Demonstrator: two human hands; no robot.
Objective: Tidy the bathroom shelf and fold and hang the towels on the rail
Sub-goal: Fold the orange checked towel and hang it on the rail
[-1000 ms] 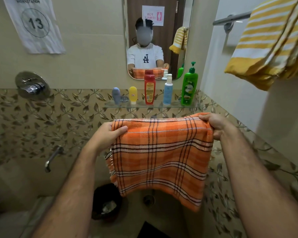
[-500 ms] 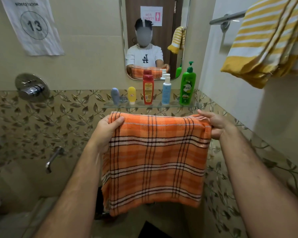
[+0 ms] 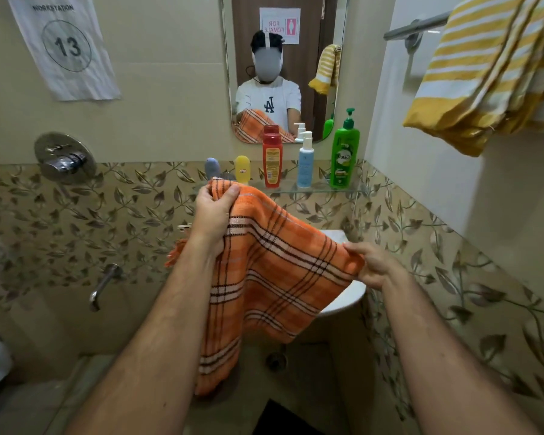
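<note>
An orange plaid towel hangs slanted between both hands above the white basin. My left hand pinches its upper corner just below the glass shelf. My right hand grips the lower right edge. On the shelf stand a grey-blue tube, a yellow tube, a red bottle, a pale blue pump bottle and a green pump bottle. A yellow striped towel hangs over the metal rail at the upper right.
A mirror hangs above the shelf and reflects a person in a white shirt. A shower mixer and a spout sit on the left wall. A paper sheet marked 13 hangs at the upper left.
The towel was held level and spread wide. My left hand rose toward the shelf while my right hand dropped and came nearer, so the towel now slants and the basin shows beneath it.
</note>
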